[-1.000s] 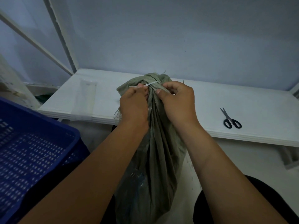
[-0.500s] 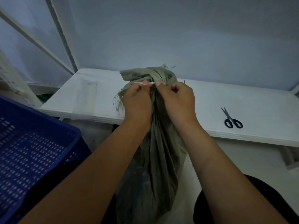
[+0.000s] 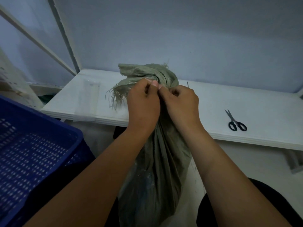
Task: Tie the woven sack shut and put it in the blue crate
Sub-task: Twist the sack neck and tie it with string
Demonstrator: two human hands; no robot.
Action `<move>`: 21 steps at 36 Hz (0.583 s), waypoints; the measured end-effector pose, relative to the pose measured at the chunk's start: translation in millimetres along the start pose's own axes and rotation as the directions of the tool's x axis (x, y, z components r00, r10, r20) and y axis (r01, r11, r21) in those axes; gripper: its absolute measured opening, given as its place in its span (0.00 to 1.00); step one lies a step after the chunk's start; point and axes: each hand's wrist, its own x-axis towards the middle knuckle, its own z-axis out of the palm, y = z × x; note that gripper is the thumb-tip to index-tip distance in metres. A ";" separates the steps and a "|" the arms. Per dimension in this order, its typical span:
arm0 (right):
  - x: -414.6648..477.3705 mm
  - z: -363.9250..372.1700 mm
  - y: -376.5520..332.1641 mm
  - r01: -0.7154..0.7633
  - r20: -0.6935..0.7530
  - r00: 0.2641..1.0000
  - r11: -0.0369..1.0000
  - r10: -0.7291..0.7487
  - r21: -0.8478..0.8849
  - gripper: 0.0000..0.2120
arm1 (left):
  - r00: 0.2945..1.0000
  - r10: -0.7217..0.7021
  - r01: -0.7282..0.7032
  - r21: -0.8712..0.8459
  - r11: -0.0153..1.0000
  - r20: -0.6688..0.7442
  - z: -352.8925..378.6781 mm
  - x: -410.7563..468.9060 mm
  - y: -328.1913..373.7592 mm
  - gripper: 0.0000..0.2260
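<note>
A grey-green woven sack (image 3: 157, 169) stands upright in front of me, its neck bunched and its frayed top (image 3: 147, 72) flopped over to the left above my hands. My left hand (image 3: 142, 104) and my right hand (image 3: 180, 104) are closed side by side on the gathered neck, thumbs and fingertips pinched together at the front. The white tie around the neck is hidden behind my fingers. The blue crate (image 3: 32, 161), perforated and with nothing visible inside, sits low at the left.
A white table (image 3: 254, 112) runs across behind the sack, against a pale wall. Black-handled scissors (image 3: 236, 122) lie on it at the right. A clear plastic packet (image 3: 88, 99) lies at its left end. A white frame rises at the back left.
The sack's top has flopped further over to the left. My fingers have closed in over the white tie, which showed earlier and is now covered.
</note>
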 end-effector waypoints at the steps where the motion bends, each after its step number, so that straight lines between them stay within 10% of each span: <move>1: -0.2 0.9 -0.4 -0.001 0.002 1.000 1.000 0.001 0.001 0.26 | 1.000 0.007 -0.007 0.013 1.000 0.003 -0.4 0.2 0.3 0.12; 21: -2.7 -0.6 4.5 -0.270 0.111 0.962 0.936 0.250 0.228 0.23 | 0.939 0.339 -0.343 0.253 0.905 0.062 0.5 -9.5 1.6 0.12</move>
